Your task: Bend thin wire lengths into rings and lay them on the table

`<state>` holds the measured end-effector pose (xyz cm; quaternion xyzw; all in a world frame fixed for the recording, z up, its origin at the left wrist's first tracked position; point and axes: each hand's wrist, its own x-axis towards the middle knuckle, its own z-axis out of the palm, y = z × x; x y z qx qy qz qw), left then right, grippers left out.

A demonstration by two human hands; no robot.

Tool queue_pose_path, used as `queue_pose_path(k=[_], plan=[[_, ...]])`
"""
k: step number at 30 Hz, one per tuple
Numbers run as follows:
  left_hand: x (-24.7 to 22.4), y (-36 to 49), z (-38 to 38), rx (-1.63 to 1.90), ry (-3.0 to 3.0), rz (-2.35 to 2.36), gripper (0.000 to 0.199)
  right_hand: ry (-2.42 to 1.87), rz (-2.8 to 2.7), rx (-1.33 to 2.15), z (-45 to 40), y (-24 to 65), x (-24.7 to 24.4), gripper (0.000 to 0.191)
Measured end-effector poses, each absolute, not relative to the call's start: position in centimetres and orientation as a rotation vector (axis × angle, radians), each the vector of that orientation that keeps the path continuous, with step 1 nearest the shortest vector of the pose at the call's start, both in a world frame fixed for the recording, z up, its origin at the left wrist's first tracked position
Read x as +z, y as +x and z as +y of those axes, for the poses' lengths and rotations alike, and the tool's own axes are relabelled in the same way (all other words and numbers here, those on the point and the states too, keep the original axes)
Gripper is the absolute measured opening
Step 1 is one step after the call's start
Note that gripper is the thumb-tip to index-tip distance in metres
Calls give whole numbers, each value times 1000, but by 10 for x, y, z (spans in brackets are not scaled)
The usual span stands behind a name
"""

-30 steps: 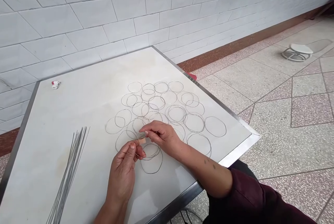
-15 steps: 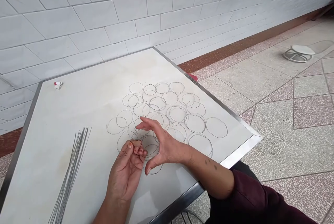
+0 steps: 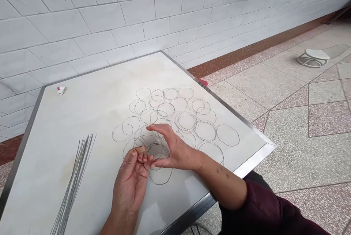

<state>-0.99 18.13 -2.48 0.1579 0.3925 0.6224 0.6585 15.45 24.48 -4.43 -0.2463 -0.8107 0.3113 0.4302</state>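
Note:
My left hand (image 3: 131, 180) is closed, thumb and forefinger pinched on what looks like a thin wire ring (image 3: 159, 140), seen only in part against the loops behind it. A tan wrap covers the tip of its forefinger. Curved into a wide C, my right hand (image 3: 175, 149) is open, its thumb close to my left fingertips and its fingers raised above. Below and beyond both hands, several wire rings (image 3: 228, 135) lie spread and overlapping on the white table (image 3: 90, 110). To the left rests a bundle of straight wires (image 3: 74, 187).
A small white and red object (image 3: 61, 90) sits near the table's far left corner. Metal trim (image 3: 233, 107) edges the tabletop. A tiled wall (image 3: 95, 19) stands behind it, and a low white stool (image 3: 314, 57) is on the floor at right.
My right hand has shifted slightly, and its thumb has moved up and left, closer to my left fingertips. My left hand keeps its pinch with little movement.

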Motion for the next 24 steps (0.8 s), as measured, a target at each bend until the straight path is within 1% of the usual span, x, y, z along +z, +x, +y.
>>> queue_pose_path(k=[3, 5, 7, 11, 15, 19, 24], plan=[[-25, -10, 182, 1421, 357, 955, 18, -614, -2057, 800, 242, 154, -44, 85], [-25, -10, 183, 1414, 359, 979, 17, -613, -2065, 838, 241, 153, -44, 86], [-24, -10, 182, 1399, 363, 976, 17, -607, -2052, 887, 241, 152, -45, 93], [-24, -9, 179, 1348, 346, 920, 16, -605, -1983, 973, 243, 148, -51, 114], [-27, -9, 178, 1316, 325, 877, 15, -612, -1935, 994, 244, 147, -54, 121], [-31, -9, 178, 1319, 296, 851, 12, -649, -1943, 998, 243, 148, -51, 116], [-30, -9, 178, 1321, 320, 838, 15, -651, -1969, 923, 242, 149, -43, 96]])
